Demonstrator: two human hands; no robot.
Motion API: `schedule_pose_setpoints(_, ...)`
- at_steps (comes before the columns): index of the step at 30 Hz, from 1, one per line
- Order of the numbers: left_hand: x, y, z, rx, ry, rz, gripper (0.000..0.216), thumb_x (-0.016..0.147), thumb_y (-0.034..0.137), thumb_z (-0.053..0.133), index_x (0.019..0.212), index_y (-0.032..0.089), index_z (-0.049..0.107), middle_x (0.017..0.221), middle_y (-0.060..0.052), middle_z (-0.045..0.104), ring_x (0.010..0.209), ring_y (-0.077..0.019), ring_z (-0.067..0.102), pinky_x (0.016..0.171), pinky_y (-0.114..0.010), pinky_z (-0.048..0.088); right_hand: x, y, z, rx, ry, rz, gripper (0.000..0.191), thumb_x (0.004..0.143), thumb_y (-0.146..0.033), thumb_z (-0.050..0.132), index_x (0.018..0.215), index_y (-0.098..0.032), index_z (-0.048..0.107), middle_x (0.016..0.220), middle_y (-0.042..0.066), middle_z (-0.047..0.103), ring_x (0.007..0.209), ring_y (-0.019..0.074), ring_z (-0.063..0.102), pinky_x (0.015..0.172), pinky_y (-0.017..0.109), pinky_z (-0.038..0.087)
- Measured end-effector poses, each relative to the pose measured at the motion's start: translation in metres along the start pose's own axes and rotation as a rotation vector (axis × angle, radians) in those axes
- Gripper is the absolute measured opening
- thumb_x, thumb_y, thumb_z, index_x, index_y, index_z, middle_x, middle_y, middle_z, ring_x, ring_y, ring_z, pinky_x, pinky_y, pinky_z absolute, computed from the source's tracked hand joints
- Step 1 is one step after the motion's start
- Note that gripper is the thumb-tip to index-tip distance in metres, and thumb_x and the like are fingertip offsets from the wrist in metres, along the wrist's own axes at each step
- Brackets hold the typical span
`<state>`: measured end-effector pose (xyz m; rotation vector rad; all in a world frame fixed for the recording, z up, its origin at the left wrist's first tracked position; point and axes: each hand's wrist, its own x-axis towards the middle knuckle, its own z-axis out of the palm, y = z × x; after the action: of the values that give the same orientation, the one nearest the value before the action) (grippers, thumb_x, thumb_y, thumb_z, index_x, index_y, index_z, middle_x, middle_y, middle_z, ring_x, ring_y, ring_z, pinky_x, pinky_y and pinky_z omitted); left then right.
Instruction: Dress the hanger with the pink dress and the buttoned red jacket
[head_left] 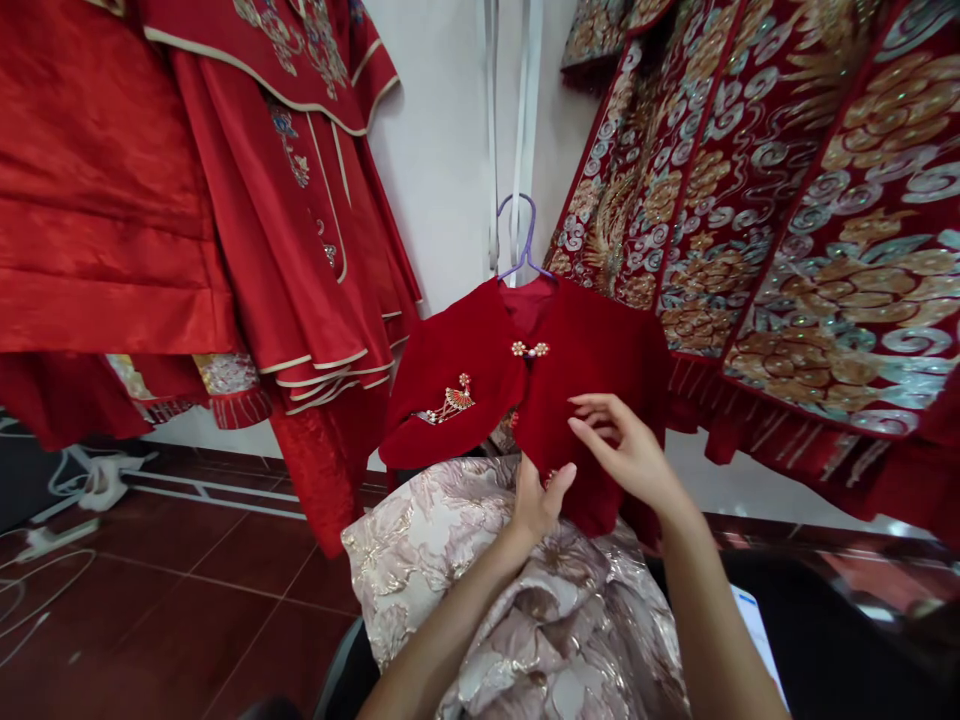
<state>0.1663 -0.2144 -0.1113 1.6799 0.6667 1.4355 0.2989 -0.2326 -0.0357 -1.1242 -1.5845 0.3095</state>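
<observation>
A short dark red velvet jacket (pixel 592 360) hangs on a purple hanger (pixel 525 235) in front of me, over a pale floral brocade skirt (pixel 442 530). It has a pearl clasp (pixel 529 349) at the neck and a fan-shaped brooch (pixel 454 400) on one side. My left hand (pixel 538 500) pinches the jacket's lower front edge, fingers closed on the fabric. My right hand (pixel 626 450) hovers just to the right, against the velvet, with its fingers spread and nothing in them.
Red satin robes (pixel 225 200) with cream trim hang at the left. Heavily embroidered red and gold garments (pixel 787 200) hang at the right. White straps (pixel 514 120) run down the white wall. White cables (pixel 67 500) lie on the red tiled floor at the left.
</observation>
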Motion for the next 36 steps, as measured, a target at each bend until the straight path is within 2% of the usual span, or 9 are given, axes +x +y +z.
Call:
schedule_pose_setpoints(3, -0.005, -0.004, -0.004, 0.208, -0.022, 0.118, 0.067, 0.081, 0.046, 0.055, 0.138, 0.017, 0.036, 0.136, -0.015, 0.048, 0.130, -0.0271, 0.043, 0.112, -0.043, 0.029, -0.001, -0.009, 0.018, 0.014, 0.037, -0.045, 0.053, 0.081, -0.045, 0.065, 0.127, -0.025, 0.048, 0.111, 0.008, 0.055, 0.090, 0.0192, 0.058, 0.080, 0.035, 0.052)
schedule_pose_setpoints(7, -0.009, 0.005, -0.013, 0.395, 0.192, 0.330, 0.078, 0.079, 0.057, 0.049, 0.141, 0.014, 0.031, 0.147, -0.020, 0.029, 0.140, -0.0325, 0.025, 0.115, -0.047, 0.024, -0.006, -0.028, 0.025, 0.012, -0.140, -0.103, 0.068, 0.077, -0.042, 0.071, 0.136, -0.028, 0.041, 0.108, 0.006, 0.055, 0.087, 0.0182, 0.055, 0.075, 0.033, 0.051)
schedule_pose_setpoints(10, -0.008, 0.016, -0.020, 0.406, 0.203, 0.506, 0.069, 0.083, 0.057, 0.042, 0.139, 0.018, 0.034, 0.143, -0.018, 0.036, 0.136, -0.0318, 0.033, 0.111, -0.048, 0.030, -0.009, -0.034, 0.028, 0.100, -0.226, -0.078, 0.058, 0.079, -0.040, 0.070, 0.130, -0.028, 0.045, 0.110, 0.006, 0.057, 0.090, 0.0180, 0.057, 0.073, 0.030, 0.051)
schedule_pose_setpoints(14, -0.006, 0.022, -0.022, 0.297, 0.187, 0.645, 0.058, 0.085, 0.052, 0.043, 0.132, 0.018, 0.040, 0.130, -0.017, 0.048, 0.122, -0.0303, 0.047, 0.102, -0.050, 0.039, -0.007, -0.031, 0.037, 0.325, -0.094, -0.035, 0.033, 0.085, -0.038, 0.063, 0.113, -0.026, 0.050, 0.098, 0.003, 0.057, 0.086, 0.0148, 0.058, 0.071, 0.026, 0.051)
schedule_pose_setpoints(19, -0.008, 0.031, -0.014, 0.309, 0.212, 0.500, 0.042, 0.086, 0.028, 0.051, 0.126, 0.018, 0.042, 0.122, -0.014, 0.053, 0.116, -0.0248, 0.051, 0.099, -0.044, 0.041, -0.002, -0.026, 0.037, 0.463, -0.059, 0.055, 0.023, 0.085, -0.041, 0.063, 0.094, -0.025, 0.050, 0.084, 0.000, 0.053, 0.075, 0.0123, 0.057, 0.055, 0.020, 0.047)
schedule_pose_setpoints(24, 0.005, 0.054, -0.021, 0.275, 0.136, 0.285, 0.019, 0.087, 0.017, 0.048, 0.107, 0.020, 0.050, 0.099, -0.007, 0.060, 0.094, -0.0176, 0.058, 0.088, -0.036, 0.046, 0.002, -0.014, 0.020, 0.429, -0.002, 0.073, 0.028, 0.079, -0.042, 0.069, 0.086, -0.022, 0.051, 0.082, 0.000, 0.055, 0.078, 0.0130, 0.059, 0.066, 0.022, 0.051)
schedule_pose_setpoints(27, 0.028, 0.055, -0.042, 0.354, 0.231, 0.221, 0.024, 0.081, 0.015, 0.056, 0.103, 0.019, 0.051, 0.102, -0.007, 0.055, 0.094, -0.0176, 0.055, 0.088, -0.035, 0.046, 0.001, -0.008, 0.010, 0.418, -0.044, 0.152, 0.028, 0.079, -0.043, 0.069, 0.089, -0.022, 0.053, 0.087, 0.002, 0.058, 0.080, 0.0145, 0.061, 0.059, 0.022, 0.052)
schedule_pose_setpoints(30, 0.056, 0.038, -0.074, 0.465, 0.387, 0.180, 0.036, 0.074, 0.014, 0.061, 0.107, 0.019, 0.047, 0.112, -0.009, 0.049, 0.100, -0.0195, 0.051, 0.091, -0.039, 0.045, -0.001, -0.008, 0.007, 0.394, -0.141, 0.173, 0.028, 0.082, -0.042, 0.065, 0.099, -0.021, 0.058, 0.093, 0.004, 0.062, 0.082, 0.0145, 0.061, 0.061, 0.023, 0.054)
schedule_pose_setpoints(36, 0.089, 0.000, -0.116, 0.450, 0.295, 0.070, 0.038, 0.068, 0.007, 0.059, 0.101, 0.018, 0.042, 0.104, -0.006, 0.047, 0.094, -0.0154, 0.054, 0.084, -0.033, 0.048, 0.000, -0.018, 0.035, 0.412, -0.203, 0.138, 0.025, 0.082, -0.038, 0.066, 0.100, -0.021, 0.061, 0.094, 0.004, 0.066, 0.082, 0.0136, 0.064, 0.074, 0.027, 0.056)
